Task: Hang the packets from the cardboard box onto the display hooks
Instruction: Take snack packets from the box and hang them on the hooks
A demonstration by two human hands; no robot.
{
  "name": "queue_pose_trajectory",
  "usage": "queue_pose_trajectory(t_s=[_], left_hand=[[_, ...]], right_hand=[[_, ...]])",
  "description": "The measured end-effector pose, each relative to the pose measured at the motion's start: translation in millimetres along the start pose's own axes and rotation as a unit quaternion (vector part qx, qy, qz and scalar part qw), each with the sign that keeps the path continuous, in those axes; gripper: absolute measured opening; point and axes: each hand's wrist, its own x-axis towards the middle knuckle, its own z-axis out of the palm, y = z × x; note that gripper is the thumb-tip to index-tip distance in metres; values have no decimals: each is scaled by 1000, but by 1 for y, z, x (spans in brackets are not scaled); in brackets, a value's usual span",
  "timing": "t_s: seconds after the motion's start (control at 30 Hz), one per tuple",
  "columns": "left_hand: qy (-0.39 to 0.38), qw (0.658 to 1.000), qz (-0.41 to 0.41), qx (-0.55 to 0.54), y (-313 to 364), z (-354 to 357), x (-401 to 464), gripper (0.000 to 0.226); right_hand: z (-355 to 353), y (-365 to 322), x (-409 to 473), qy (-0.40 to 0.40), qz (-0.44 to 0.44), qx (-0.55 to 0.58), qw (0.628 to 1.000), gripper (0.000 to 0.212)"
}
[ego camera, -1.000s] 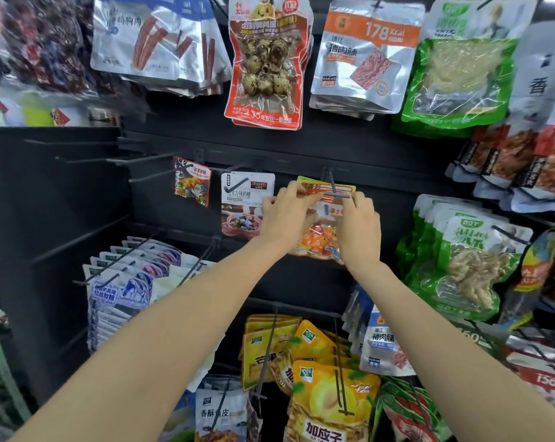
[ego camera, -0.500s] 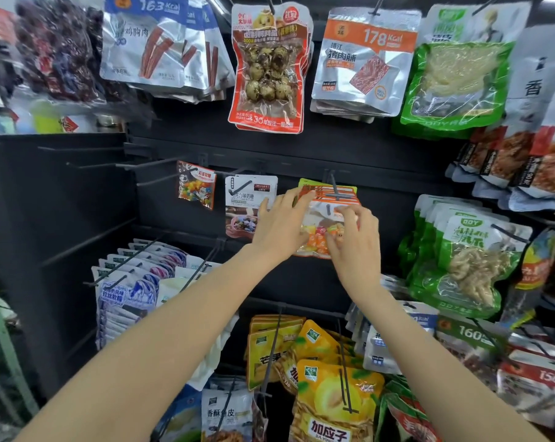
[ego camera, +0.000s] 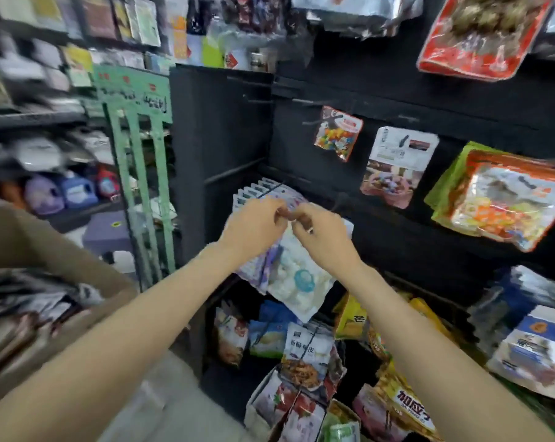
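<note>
In the head view, the left hand [ego camera: 254,229] and right hand [ego camera: 325,239] are raised close together before a row of white-and-purple packets [ego camera: 297,282]; whether anything is pinched cannot be told. The cardboard box [ego camera: 24,250] is seen lower left, packets inside.

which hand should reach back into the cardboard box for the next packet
Left, probably. The cardboard box sits at the person's left, beside the left forearm, and the left hand is the nearer one. The right hand is farther off, across the body. Both hands hover by the white packets.
</note>
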Motion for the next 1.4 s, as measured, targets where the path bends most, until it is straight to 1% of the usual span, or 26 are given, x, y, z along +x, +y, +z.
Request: queue_pose_trajectory(t_s=[0.07, 0.2, 0.3, 0.43, 0.5, 0.57, 0.63, 0.67, 0.7, 0.77, 0.8, 0.83, 0.9, 0.97, 1.07, 1.13, 1.2, 1.27, 1.4], left_hand=[[5, 998, -56, 19, -56, -22, -23, 20], [-30, 985, -141, 97, -167, -66, -70, 14], [-39, 970, -199, 134, -256, -95, -107, 17], [-64, 945, -290, 139, -357, -126, -147, 22], [-102, 928, -333, 131, -411, -141, -167, 23], [-150, 910, -363, 132, -456, -146, -179, 20], [-211, 894, -372, 131, -486, -146, -186, 17], [-243, 888, -367, 131, -497, -144, -187, 23], [-276, 879, -367, 129, -508, -139, -187, 36], [-344, 849, -385, 111, -523, -129, -191, 82], [-373, 833, -397, 101, -528, -123, -193, 101], [-395, 821, -401, 97, -533, -118, -195, 111], [-428, 803, -405, 90, -542, -107, -199, 121], [-452, 791, -402, 93, -548, -99, -202, 125], [-441, 799, -386, 137, -552, -95, -204, 118], [-433, 801, -376, 173, -551, -94, -203, 115], [-438, 799, -366, 191, -550, -92, -202, 118], [-438, 800, -369, 178, -549, -89, -205, 117], [-404, 821, -386, 117, -551, -92, -209, 105]], right_hand=[[48, -37, 14, -54, -18, 31, 998, 19], [149, -112, 37, -149, -61, 74, 984, 13], [227, -165, 55, -216, -67, 84, 970, 14], [316, -222, 71, -294, -85, 75, 949, 25], [367, -247, 79, -337, -80, 60, 936, 29], [408, -262, 85, -371, -65, 44, 925, 34], [443, -267, 88, -405, -41, 25, 913, 40], [458, -267, 89, -424, -28, 15, 905, 43], [471, -265, 89, -444, -14, 8, 896, 45], [491, -255, 88, -485, 12, -6, 875, 53], [500, -248, 87, -504, 19, -12, 863, 56], [507, -241, 85, -520, 23, -14, 854, 58], [515, -230, 84, -544, 30, -7, 838, 55], [520, -224, 84, -565, 43, -6, 824, 54], [527, -226, 85, -576, 69, -1, 814, 61], [530, -230, 86, -580, 70, 7, 812, 72], [534, -230, 83, -592, 56, -12, 804, 83], [537, -229, 79, -589, 40, -48, 806, 89], [544, -228, 70, -568, 29, -91, 818, 93]])
